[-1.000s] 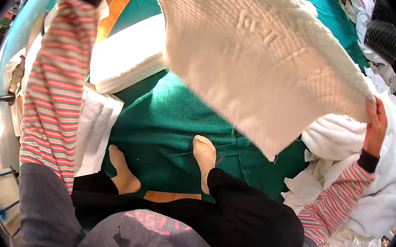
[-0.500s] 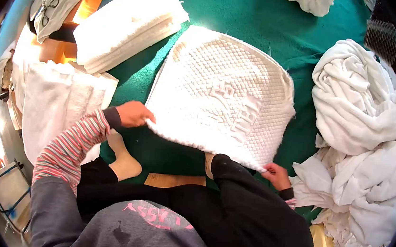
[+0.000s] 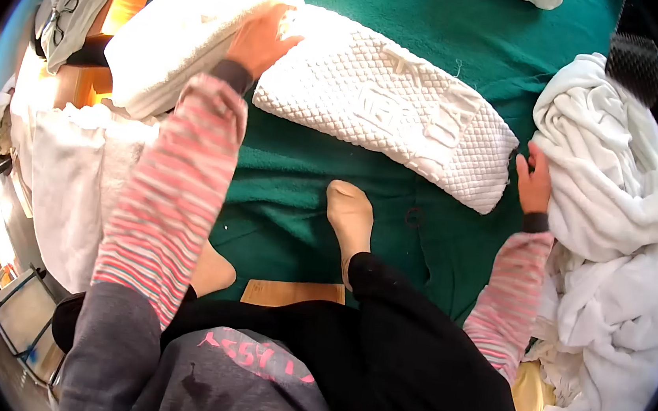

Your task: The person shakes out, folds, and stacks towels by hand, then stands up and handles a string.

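Note:
A white textured bath mat with raised lettering lies folded over on the green cloth. My left hand is at the mat's upper left end, thumb held apart from the fingers. It holds nothing that I can see, and its fingertips are slightly blurred. Just off the mat's right end is my right hand, fingers apart, between the mat and a heap of white cloth. Close behind my left hand lies a thick stack of folded white towels.
More white towels hang or lie at the left. Crumpled white fabric continues down the right side, above a yellow bag. My feet rest on the green cloth, with a wooden piece in front of my lap.
The mat's near edge has been folded away from me, so it is now a narrower strip. Both hands have let go of its near corners and moved forward.

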Action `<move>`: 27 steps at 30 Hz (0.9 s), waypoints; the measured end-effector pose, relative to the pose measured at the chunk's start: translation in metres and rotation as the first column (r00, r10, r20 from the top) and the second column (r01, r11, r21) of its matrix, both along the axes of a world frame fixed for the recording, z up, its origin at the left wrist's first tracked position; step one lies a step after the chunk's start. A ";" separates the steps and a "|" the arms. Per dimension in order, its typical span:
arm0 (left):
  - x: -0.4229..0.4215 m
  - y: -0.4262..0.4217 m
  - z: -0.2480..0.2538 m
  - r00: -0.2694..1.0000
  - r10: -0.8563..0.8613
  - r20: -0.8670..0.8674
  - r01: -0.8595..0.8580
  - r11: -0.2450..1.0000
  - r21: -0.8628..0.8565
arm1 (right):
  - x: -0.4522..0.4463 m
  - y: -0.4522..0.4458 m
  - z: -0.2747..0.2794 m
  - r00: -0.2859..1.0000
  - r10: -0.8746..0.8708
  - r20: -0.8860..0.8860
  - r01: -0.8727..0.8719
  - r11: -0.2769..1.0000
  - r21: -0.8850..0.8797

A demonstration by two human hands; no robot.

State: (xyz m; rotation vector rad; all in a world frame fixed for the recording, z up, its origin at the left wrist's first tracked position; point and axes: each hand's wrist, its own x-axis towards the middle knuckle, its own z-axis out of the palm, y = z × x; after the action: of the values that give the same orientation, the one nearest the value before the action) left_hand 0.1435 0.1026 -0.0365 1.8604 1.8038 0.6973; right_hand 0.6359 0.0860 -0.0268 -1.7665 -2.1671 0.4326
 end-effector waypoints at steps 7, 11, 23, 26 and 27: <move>-0.011 -0.124 -0.005 0.769 0.575 0.279 -0.060 0.499 -0.864 | -0.015 -0.129 0.008 0.727 -0.650 -0.220 0.384 0.651 -0.655; 0.004 -0.129 -0.049 -0.278 0.729 0.625 0.225 0.682 -0.696 | -0.033 -0.151 -0.027 0.175 -0.912 -0.372 -0.018 0.375 -0.927; -0.007 -0.034 0.185 0.251 0.249 0.936 -0.011 0.967 -0.254 | -0.088 -0.028 0.113 -0.092 -0.650 -0.755 0.148 0.740 -0.656; -0.089 -0.048 0.262 0.337 0.029 0.941 -0.011 1.000 -0.027 | -0.100 0.024 0.176 0.005 -0.399 -0.917 -0.535 0.773 -0.340; -0.113 -0.064 0.296 0.301 0.103 0.948 -0.073 0.994 -0.085 | -0.112 0.041 0.190 0.082 -0.336 -0.938 -0.397 0.852 -0.340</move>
State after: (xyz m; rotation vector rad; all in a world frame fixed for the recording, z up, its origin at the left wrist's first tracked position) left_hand 0.0303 0.0391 0.2591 0.8397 1.0222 1.4257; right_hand 0.5236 0.1270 0.1636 -0.8532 -0.9519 1.8043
